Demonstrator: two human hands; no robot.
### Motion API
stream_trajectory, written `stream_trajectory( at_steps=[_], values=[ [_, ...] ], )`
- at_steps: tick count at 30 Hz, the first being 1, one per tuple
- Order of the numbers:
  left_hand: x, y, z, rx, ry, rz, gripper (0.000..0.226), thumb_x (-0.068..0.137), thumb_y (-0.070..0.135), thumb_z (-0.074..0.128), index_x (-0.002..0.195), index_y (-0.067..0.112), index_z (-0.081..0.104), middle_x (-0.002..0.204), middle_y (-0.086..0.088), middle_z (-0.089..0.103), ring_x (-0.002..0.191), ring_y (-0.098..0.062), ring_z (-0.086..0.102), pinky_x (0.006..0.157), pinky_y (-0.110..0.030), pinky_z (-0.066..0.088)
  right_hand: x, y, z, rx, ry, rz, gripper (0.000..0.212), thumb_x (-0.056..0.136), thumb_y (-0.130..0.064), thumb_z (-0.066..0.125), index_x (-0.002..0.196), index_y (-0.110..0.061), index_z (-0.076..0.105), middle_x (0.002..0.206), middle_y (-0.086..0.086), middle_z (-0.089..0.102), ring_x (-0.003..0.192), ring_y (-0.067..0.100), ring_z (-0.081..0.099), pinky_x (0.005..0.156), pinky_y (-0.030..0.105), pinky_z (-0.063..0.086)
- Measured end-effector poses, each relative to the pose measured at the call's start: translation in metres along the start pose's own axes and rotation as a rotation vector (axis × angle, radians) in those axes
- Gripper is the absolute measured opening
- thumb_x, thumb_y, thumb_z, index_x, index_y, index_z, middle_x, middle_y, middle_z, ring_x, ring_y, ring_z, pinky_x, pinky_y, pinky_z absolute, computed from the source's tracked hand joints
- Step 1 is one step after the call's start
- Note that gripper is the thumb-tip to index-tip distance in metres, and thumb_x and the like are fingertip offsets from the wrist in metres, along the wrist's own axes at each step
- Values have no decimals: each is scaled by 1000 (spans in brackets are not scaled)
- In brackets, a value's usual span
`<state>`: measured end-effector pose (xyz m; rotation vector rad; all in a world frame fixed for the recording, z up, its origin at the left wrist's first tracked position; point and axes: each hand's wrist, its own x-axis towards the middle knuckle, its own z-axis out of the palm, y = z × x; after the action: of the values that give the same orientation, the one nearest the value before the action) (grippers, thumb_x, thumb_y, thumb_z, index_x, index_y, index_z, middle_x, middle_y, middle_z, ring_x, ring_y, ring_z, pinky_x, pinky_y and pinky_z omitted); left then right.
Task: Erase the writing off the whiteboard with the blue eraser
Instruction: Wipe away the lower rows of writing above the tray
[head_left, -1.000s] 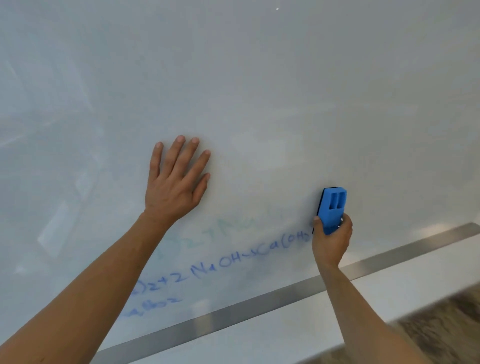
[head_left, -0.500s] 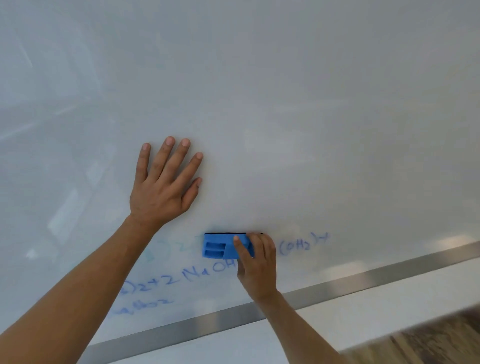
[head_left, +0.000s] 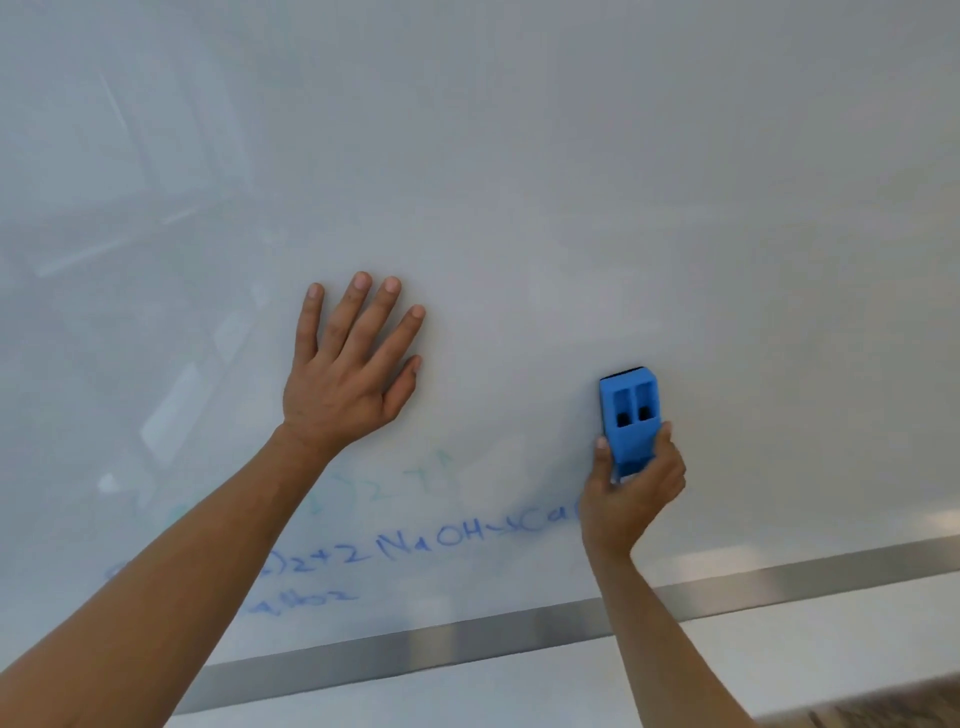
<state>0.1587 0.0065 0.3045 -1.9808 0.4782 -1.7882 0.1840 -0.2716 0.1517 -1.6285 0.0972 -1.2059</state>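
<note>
Mid-wipe, with much still to clear. Right hand (head_left: 631, 493) at lower right of the frame, grip closed around the lower end of the blue eraser (head_left: 629, 415), held upright against the whiteboard (head_left: 519, 182). Left hand (head_left: 348, 374) flat on the board at centre, fingers spread. Blue writing (head_left: 415, 545) low and left of the eraser; fainter greenish traces above, possibly smears. Next: sweep down-left across those lines, pad pressed flat.

The right hand (head_left: 631, 493) has swung the blue eraser (head_left: 629, 418) back from the middle of the writing (head_left: 415, 545) toward 3 o'clock, turning it upright (long axis at 12).
</note>
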Motion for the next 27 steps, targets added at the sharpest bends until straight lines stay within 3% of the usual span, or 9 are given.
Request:
stream_trajectory(
  at_steps=[6, 8, 12, 16, 20, 24, 27],
  values=[
    [-1, -2, 0, -1, -1, 11, 61, 89, 35, 65, 144, 14, 50, 149, -16, 46, 140, -37, 39, 111, -63, 32, -108, -1, 20, -253, -514, -832, 77, 65, 3, 74, 134, -20, 49, 121, 15, 48, 111, 35, 48, 101, 50, 42],
    [-1, -3, 1, 7, -5, 17, 61, 89, 36, 65, 144, 15, 50, 149, -16, 46, 140, -37, 39, 110, -62, 33, -118, 4, 20, -283, -594, -968, 76, 64, 3, 67, 133, -23, 50, 119, 13, 51, 110, 31, 49, 102, 50, 46],
    [0, -2, 0, 7, -3, 12, 59, 89, 36, 65, 143, 16, 51, 148, -15, 47, 141, -36, 39, 112, -61, 31, -83, -11, 19, -256, -450, -993, 69, 71, 7, 59, 132, -23, 51, 118, 13, 51, 109, 32, 50, 100, 49, 46],
    [0, -2, 1, 4, -12, -1, 57, 90, 35, 62, 142, 16, 52, 149, -14, 46, 141, -35, 38, 114, -59, 28, 1, -46, 23, -125, -209, -740, 69, 75, -1, 77, 135, -19, 50, 119, 14, 49, 106, 35, 51, 95, 48, 44],
    [-1, -1, 2, -21, -14, -8, 54, 93, 32, 61, 144, 16, 50, 151, -14, 43, 142, -35, 37, 115, -59, 26, 36, -60, 25, -28, -162, -614, 61, 90, -16, 70, 143, -20, 42, 122, 15, 50, 109, 33, 49, 97, 45, 42],
    [-1, -3, 2, -26, -19, -10, 54, 94, 30, 60, 145, 16, 49, 151, -14, 43, 142, -35, 37, 115, -59, 27, -25, -45, 34, -88, -272, -898, 58, 83, 0, 70, 135, -20, 53, 117, 13, 50, 103, 33, 51, 93, 48, 47],
    [-1, -2, 2, -23, -24, -14, 54, 94, 30, 59, 145, 16, 48, 151, -14, 43, 142, -35, 37, 115, -59, 27, -84, -16, 33, -172, -468, -1162, 48, 93, 4, 47, 133, -22, 54, 115, 13, 52, 102, 31, 55, 100, 48, 46]
  ],
)
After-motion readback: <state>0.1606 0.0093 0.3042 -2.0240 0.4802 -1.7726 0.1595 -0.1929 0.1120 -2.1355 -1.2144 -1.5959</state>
